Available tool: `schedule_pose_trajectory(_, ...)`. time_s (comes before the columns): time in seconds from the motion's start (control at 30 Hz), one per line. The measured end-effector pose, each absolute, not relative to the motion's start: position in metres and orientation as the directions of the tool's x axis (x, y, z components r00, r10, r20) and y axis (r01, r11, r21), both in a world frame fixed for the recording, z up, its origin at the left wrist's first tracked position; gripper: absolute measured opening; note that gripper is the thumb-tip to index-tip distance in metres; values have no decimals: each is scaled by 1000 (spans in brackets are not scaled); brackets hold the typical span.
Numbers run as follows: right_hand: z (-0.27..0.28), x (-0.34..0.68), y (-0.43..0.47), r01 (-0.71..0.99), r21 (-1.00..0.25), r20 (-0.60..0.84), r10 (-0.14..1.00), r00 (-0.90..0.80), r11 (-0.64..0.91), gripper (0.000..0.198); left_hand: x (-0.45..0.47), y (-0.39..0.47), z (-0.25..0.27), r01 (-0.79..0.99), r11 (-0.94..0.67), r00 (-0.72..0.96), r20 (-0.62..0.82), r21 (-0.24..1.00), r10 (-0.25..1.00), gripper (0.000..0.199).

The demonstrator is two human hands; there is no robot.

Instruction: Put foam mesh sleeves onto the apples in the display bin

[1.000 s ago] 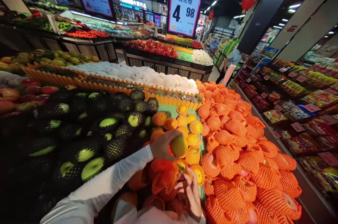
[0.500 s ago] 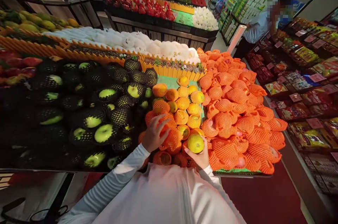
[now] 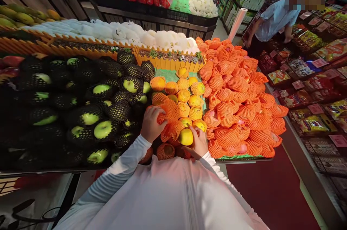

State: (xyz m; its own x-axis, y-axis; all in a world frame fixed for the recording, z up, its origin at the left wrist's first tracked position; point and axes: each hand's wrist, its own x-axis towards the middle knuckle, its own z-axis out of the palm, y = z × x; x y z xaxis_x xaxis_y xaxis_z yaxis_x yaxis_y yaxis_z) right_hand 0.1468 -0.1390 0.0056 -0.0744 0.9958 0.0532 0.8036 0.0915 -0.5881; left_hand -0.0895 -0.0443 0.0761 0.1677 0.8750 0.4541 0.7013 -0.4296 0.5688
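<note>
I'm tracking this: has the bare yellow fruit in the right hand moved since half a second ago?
Yes: the bare yellow fruit has moved left, judged against the rightmost column of netted yellow fruit.

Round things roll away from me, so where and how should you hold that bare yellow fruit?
Probably best around the widest part of the yellow fruit, coming from the right, where the right hand curls around it. It's ball-shaped with no handle showing, so cupping opposite sides should stop it rolling. Orange netting crowds its left.
</note>
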Motion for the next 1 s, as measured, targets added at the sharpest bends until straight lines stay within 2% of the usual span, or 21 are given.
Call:
schedule_pose_trajectory(0.13, 9, 144, -131, 807, -569, 72, 987, -141, 157, 71, -96, -59, 85, 632, -456, 150, 479, 627, 865, 17)
schedule_pose_trajectory(0.3, 5, 147, -126, 691, -703, 215, 976, -20, 168, 70, -107, -74, 76, 574, -402, 64, 450, 714, 891, 18)
schedule_pose_trajectory(0.4, 1, 150, -124, 670, -727, 157, 986, -49, 149, 70, -111, -81, 69, 524, -302, -19, 366, 796, 930, 16)
schedule_pose_trajectory(0.5, 1, 152, -121, 670, -725, 100, 986, -131, 162, 73, -109, -90, 67, 361, -195, -64, 233, 912, 970, 14)
schedule_pose_trajectory(0.57, 5, 153, -119, 680, -710, 88, 981, -171, 182, 75, -105, -96, 67, 183, -116, -10, 120, 976, 993, 26)
schedule_pose_trajectory(0.67, 18, 151, -122, 655, -719, 136, 971, -198, 234, 73, -92, -106, 69, -145, 87, 212, -55, 986, 976, 47)
schedule_pose_trajectory(0.77, 34, 145, -131, 495, -841, 219, 974, -59, 219, 44, -74, -116, 66, -343, 336, 491, -137, 877, 860, 59)
schedule_pose_trajectory(0.8, 38, 143, -135, 405, -897, 193, 981, -2, 177, 36, -67, -119, 65, -373, 388, 558, -131, 843, 820, 61)
schedule_pose_trajectory(0.87, 43, 139, -144, 197, -980, 24, 999, 25, 19, 40, -52, -126, 62, -401, 443, 633, -107, 802, 767, 63)
schedule_pose_trajectory(0.93, 43, 137, -153, 14, -984, -181, 981, -75, -180, 54, -38, -131, 59, -404, 470, 648, -117, 785, 753, 61)
schedule_pose_trajectory(1.0, 39, 138, -161, -61, -959, -265, 954, -143, -276, 58, -29, -134, 54, -379, 482, 640, -153, 790, 753, 58)
